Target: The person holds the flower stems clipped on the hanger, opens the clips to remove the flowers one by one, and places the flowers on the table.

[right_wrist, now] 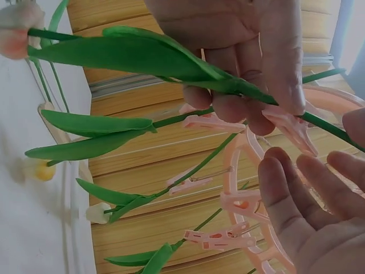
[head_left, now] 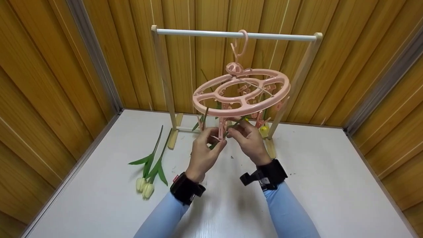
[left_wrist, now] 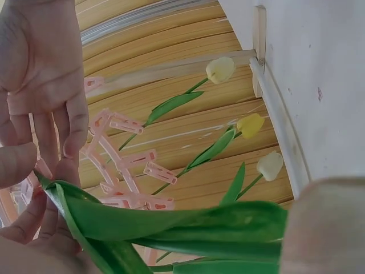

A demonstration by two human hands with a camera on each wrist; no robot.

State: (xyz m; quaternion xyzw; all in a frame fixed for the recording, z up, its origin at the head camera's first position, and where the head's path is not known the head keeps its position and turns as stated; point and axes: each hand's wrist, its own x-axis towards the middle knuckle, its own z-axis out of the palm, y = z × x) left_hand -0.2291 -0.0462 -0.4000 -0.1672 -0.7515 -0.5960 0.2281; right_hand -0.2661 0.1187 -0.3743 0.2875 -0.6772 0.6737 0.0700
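Observation:
A pink round clip hanger (head_left: 241,109) hangs with its ring tilted. At its near side my left hand (head_left: 205,148) pinches an artificial tulip's green stem beside a pink clip (right_wrist: 291,128). My right hand (head_left: 249,142) holds the same stem further up, between thumb and fingers; its fingertips are close to that clip. The tulip's long leaves (left_wrist: 171,222) hang below, and its pale peach bloom (right_wrist: 14,31) is partly cut off in the right wrist view. Whether the clip's jaws grip the stem, I cannot tell.
The hanger hooks over a white rod (head_left: 198,33) on a wooden stand (head_left: 165,76). More tulips hang from other clips, including a yellow one (left_wrist: 250,125) and a white one (left_wrist: 220,70). Two cream tulips (head_left: 148,190) lie on the white table (head_left: 99,205) at left.

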